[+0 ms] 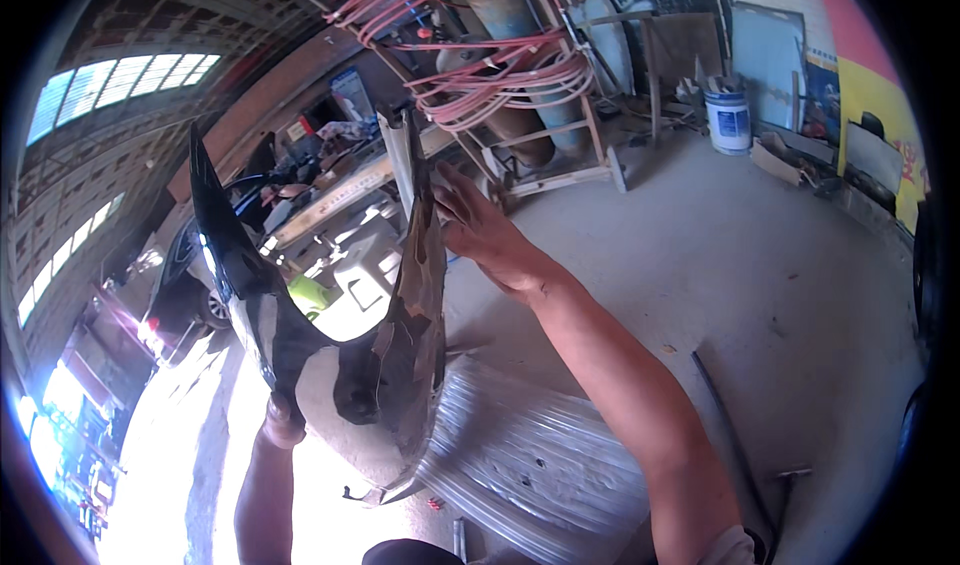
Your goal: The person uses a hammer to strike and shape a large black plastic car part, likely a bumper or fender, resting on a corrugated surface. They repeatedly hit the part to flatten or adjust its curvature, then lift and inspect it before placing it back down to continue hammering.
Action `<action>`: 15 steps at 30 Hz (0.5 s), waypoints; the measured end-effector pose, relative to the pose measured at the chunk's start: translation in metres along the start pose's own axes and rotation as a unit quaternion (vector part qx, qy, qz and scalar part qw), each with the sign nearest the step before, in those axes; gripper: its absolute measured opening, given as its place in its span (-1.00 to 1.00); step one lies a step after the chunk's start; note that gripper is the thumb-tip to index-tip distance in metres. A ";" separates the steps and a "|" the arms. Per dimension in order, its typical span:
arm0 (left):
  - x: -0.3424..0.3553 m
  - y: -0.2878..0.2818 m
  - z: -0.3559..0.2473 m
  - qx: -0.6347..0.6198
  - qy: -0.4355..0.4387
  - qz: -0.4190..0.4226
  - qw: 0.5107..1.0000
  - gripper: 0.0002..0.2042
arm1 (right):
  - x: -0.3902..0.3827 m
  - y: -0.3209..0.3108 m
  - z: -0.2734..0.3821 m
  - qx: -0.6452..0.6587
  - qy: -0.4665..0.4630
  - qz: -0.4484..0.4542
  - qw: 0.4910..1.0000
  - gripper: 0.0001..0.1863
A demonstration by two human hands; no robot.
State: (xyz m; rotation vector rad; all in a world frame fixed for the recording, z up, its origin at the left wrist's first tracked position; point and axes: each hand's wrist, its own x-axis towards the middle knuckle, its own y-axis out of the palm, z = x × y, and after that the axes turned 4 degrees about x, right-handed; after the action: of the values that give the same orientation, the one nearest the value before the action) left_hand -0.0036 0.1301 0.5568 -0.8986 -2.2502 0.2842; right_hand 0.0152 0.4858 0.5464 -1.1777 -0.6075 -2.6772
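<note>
A large U-shaped panel [330,395], black with pale patches and a ragged inner surface along its right arm, is held up in front of me. My left hand [282,420] grips its lower left edge, mostly hidden behind it. My right hand [465,215] is closed around the upper part of the right arm, near its tall pale tip. Below the panel and to the right, a crumpled clear plastic wrap [540,465] lies on the floor.
Pink hoses [500,85] hang on a wooden rack with cylinders behind. A white bucket [728,120] and boards [765,50] stand by the wall. A dark car [185,275] and a stool [365,265] are at left. Long bars [725,415] lie on the right floor [820,325].
</note>
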 end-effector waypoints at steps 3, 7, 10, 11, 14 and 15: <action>-0.019 -0.041 -0.001 -0.008 0.059 0.034 0.998 -0.11 | 0.012 0.029 -0.014 0.074 -0.006 0.033 0.997 0.40; -0.057 -0.096 0.025 -0.054 0.011 0.008 0.998 0.00 | 0.021 0.059 -0.012 0.128 -0.016 0.052 0.990 0.43; -0.070 -0.117 0.025 -0.093 -0.029 0.050 0.994 0.04 | 0.026 0.078 -0.009 0.145 -0.012 0.049 0.988 0.33; -0.069 -0.121 0.024 -0.093 -0.043 0.051 0.993 0.03 | 0.026 0.082 -0.008 0.119 -0.008 0.046 0.992 0.30; -0.066 -0.091 -0.007 -0.052 -0.014 -0.073 0.996 -0.12 | 0.018 0.088 -0.006 0.031 0.036 0.025 0.999 0.16; -0.053 -0.079 -0.024 -0.051 0.002 -0.047 0.998 -0.17 | 0.014 0.087 -0.002 0.014 0.029 0.024 0.999 0.14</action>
State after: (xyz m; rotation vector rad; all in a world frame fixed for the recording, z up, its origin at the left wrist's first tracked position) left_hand -0.0010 0.0347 0.5805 -0.8405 -2.3137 0.1258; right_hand 0.0298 0.4059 0.5818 -1.0898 -0.5978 -2.6430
